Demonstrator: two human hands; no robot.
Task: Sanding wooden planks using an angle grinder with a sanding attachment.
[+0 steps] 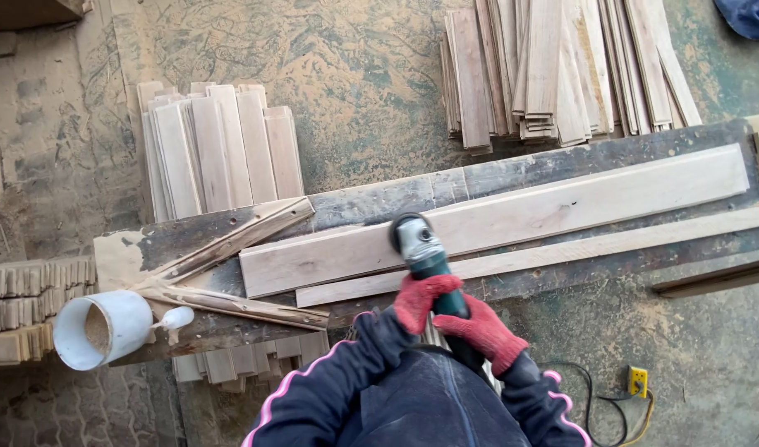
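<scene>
Both my gloved hands are wrapped tight around the grinder (425, 257): left hand (419, 300) nearer its head, right hand (484, 331) farther back on the body. Its disc sits on the near edge of the long plank (512, 219), toward the plank's left end. The grinder looks heavy and stiff, best gripped by the body.

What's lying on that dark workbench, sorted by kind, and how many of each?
Long pale boards: 2, a wide plank and a narrow strip
Rough splintered offcuts: 2, upper and lower
White tubs: 1
Angle grinders: 1, held by both red-gloved hands, left hand and right hand
Total: 6
</scene>
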